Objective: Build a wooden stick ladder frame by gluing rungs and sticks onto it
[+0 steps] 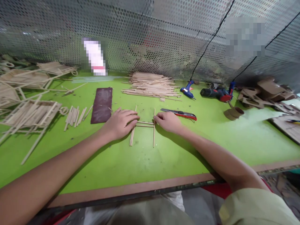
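On the green table, thin wooden sticks form an H-like shape. Two short crosspieces lie side by side between a right upright stick and a left pair of sticks. My left hand is at the left sticks, its fingertips closed on their upper part. My right hand pinches the right upright near the end of the crosspieces. A cutter knife with a red and black handle lies just behind my right hand. The fingertips hide part of the left joint.
Behind lies a pile of sticks, with a blue glue gun to its right. A dark red block, short sticks and a wooden frame are at left. A power tool and cardboard scraps are at right.
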Demonstrator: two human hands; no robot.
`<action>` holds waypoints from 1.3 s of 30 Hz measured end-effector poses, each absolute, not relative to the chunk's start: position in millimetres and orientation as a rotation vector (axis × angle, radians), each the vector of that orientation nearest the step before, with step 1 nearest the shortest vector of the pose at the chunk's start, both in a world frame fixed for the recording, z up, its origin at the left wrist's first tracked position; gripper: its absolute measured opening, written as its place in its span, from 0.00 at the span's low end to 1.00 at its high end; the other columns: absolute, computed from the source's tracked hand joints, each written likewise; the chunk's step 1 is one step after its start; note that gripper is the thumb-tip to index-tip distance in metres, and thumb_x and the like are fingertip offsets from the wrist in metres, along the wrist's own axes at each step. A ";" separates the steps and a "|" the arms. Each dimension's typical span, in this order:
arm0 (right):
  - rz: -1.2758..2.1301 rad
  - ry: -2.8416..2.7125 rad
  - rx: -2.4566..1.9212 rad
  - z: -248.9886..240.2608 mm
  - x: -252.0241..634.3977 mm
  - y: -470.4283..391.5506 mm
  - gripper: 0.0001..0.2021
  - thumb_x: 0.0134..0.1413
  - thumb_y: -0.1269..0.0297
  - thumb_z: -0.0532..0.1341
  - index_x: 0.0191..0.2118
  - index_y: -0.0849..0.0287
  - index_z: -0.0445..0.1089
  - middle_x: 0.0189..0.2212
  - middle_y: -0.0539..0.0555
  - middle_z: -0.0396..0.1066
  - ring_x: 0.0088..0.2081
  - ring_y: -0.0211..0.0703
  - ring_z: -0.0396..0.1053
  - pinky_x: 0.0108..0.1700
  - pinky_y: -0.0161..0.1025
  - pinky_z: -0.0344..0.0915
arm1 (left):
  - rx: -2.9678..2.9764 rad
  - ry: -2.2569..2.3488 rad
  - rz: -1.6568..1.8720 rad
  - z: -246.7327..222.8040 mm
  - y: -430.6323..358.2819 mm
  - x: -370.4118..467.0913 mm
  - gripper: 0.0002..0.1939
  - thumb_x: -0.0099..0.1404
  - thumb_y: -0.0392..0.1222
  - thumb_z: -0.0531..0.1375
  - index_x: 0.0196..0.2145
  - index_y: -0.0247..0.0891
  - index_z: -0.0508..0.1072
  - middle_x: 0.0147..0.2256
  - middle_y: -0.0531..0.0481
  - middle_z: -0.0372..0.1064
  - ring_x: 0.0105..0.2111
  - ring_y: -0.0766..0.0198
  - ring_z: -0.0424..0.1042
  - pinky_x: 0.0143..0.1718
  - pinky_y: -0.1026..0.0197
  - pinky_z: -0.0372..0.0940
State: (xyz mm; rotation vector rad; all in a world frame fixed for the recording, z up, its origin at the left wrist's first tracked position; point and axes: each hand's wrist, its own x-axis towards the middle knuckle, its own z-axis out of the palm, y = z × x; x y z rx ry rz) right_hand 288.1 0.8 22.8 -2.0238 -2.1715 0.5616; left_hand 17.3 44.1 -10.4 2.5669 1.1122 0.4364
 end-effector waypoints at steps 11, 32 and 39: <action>0.485 -2.196 -2.048 20.5 284.7 2.4 0.24 0.81 0.53 0.50 0.36 0.56 0.78 0.35 0.58 0.80 0.36 0.48 0.74 0.35 0.41 0.55 | 2.754 1.030 0.308 13.5 36.1 29.7 0.18 0.78 0.51 0.59 0.42 0.43 0.88 0.42 0.44 0.86 0.46 0.47 0.83 0.71 0.26 0.61; 0.490 -2.202 -1.987 16.3 284.8 1.7 0.23 0.81 0.54 0.53 0.35 0.55 0.77 0.33 0.56 0.79 0.35 0.47 0.73 0.35 0.40 0.55 | 2.919 0.900 0.443 -5.2 37.4 35.8 0.21 0.82 0.41 0.52 0.40 0.34 0.83 0.38 0.40 0.83 0.39 0.50 0.80 0.55 0.41 0.70; 0.477 -2.187 -1.757 9.2 292.7 -4.2 0.14 0.78 0.57 0.56 0.45 0.57 0.76 0.34 0.53 0.79 0.34 0.44 0.73 0.37 0.39 0.59 | 2.890 0.964 0.474 -2.2 37.1 32.4 0.18 0.83 0.42 0.53 0.42 0.34 0.82 0.40 0.39 0.83 0.41 0.49 0.80 0.55 0.43 0.68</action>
